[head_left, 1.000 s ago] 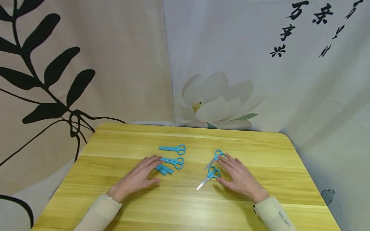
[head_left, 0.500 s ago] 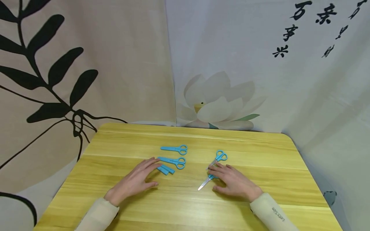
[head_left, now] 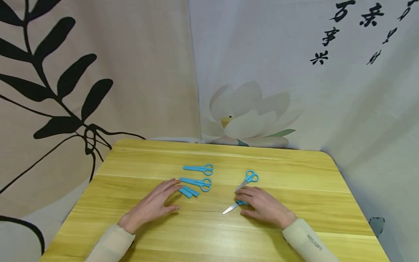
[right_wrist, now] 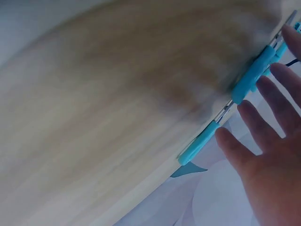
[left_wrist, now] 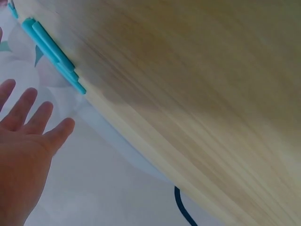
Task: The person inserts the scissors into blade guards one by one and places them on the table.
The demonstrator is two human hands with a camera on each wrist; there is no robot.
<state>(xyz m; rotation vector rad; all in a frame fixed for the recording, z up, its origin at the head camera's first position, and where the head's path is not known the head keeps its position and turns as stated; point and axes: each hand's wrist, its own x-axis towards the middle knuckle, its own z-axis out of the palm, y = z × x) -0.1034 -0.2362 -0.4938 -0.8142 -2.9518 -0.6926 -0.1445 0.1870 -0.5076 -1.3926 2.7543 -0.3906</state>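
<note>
At left over the counter, the left grip is relaxed, with fingers extended and holding nothing. Just right of its fingertips lie two small blue pieces, side by side; I cannot tell if it touches them. Behind these are the near covered scissors, and further back the far covered scissors, both with rings to the right. After a gap come the near bare scissors, long axis slanting, blade to the left and slightly frontward, rings partly hidden under the fingers of the right grip, the nearer one. This grip is loose, not closed; whether it presses the rings, I cannot tell. The far bare scissors lie close behind its fingers, crowding that side.
</note>
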